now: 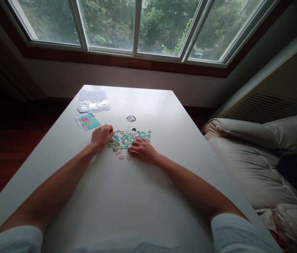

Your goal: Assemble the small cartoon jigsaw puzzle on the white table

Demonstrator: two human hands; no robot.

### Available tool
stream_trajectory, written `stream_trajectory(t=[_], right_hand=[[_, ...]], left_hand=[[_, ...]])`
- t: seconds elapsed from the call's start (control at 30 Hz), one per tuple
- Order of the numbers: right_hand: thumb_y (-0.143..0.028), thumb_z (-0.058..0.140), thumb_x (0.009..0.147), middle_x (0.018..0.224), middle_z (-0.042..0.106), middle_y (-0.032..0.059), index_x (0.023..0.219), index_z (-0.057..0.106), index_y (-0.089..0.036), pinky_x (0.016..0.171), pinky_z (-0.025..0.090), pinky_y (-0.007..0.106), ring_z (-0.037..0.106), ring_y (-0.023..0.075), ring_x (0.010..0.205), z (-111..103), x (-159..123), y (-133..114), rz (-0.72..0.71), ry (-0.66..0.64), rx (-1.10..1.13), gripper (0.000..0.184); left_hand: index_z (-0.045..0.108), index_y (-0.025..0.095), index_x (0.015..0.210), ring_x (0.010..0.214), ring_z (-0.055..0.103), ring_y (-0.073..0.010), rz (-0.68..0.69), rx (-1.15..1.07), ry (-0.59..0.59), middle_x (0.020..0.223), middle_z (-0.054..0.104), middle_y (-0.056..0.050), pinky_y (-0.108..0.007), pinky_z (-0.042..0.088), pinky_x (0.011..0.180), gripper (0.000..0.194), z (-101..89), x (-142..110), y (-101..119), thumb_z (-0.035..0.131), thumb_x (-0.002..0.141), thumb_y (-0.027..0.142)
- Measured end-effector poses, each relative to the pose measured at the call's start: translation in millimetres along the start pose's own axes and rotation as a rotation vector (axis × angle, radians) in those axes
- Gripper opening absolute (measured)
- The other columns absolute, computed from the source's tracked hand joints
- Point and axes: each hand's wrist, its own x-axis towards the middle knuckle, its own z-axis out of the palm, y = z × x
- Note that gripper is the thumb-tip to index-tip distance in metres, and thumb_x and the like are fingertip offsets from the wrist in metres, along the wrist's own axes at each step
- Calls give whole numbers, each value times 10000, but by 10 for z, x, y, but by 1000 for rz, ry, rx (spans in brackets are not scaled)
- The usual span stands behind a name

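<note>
Several small jigsaw pieces (127, 140), teal, pink and tan, lie scattered in a loose patch on the white table (117, 196). My left hand (101, 135) rests at the patch's left edge with its fingers curled in; what they hold, if anything, is hidden. My right hand (143, 150) lies on the patch's near right side, fingers stretched toward the pieces and pressing on them. A few tan pieces (124, 157) lie face down just in front of the right hand.
A colourful printed card in a clear sleeve (87, 121) and an empty clear plastic bag (93, 101) lie at the table's far left. Two round shiny lids or discs (131, 130) sit behind the pieces. A cream cushioned seat (256, 165) stands to the right; windows are ahead.
</note>
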Motion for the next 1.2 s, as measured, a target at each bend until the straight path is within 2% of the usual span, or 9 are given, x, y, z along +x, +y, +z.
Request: stream_trajectory(t=[0.2,0.4,0.6,0.7,0.87,0.97,1.07,1.2], right_hand=[[-277,529,1033,906,646,46,1011,700,-234,858,341,355,518,211,922,-3,15,-14,-46,46,-66,178],[-242,510,1036,983,662,63,1012,682,-226,887,342,374,507,220,961,-24,7,42,9,148,-72,174],[-244,482,1025,989,688,77,1001,668,-217,898,391,374,558,229,965,-65,-49,175,240,252,111,189],[-199,519,950,871,693,47,940,676,-211,843,430,350,585,204,809,-87,-123,399,401,285,203,158],[-206,513,880,836,708,28,925,698,-204,755,459,314,605,187,738,-122,-279,815,715,395,220,190],[-202,536,837,734,678,-1,899,701,-218,687,431,298,589,176,677,-108,-340,928,865,371,181,177],[-196,562,801,691,648,-12,823,689,-227,640,389,290,567,170,656,-75,-360,945,904,282,156,133],[-185,580,794,724,643,-3,833,690,-222,668,394,296,560,178,693,-40,-351,929,847,227,127,123]], left_hand=[[695,237,898,829,631,-210,7,-74,-32,946,698,-43,-309,419,687,167,19,8,14,550,910,319],[725,239,937,822,630,-202,135,-129,-95,935,696,-40,-308,438,720,204,-23,26,40,538,899,311],[725,246,1029,842,631,-209,145,-151,-137,925,691,-43,-310,434,719,240,-23,21,16,536,901,319],[723,252,1042,847,632,-213,143,-157,-134,935,691,-47,-311,435,723,249,-14,5,3,522,916,330],[713,246,1000,834,629,-207,122,-193,-123,934,695,-42,-304,439,729,219,15,-13,-16,535,905,333],[702,242,970,801,627,-196,91,-236,-110,902,697,-30,-297,429,695,197,26,-12,-30,548,890,335],[688,234,943,777,624,-186,29,-285,-94,870,705,-20,-290,417,673,183,31,-3,-47,563,874,348],[691,231,924,752,626,-180,-76,-344,-102,842,721,-12,-285,411,654,203,39,20,-78,571,860,382]])
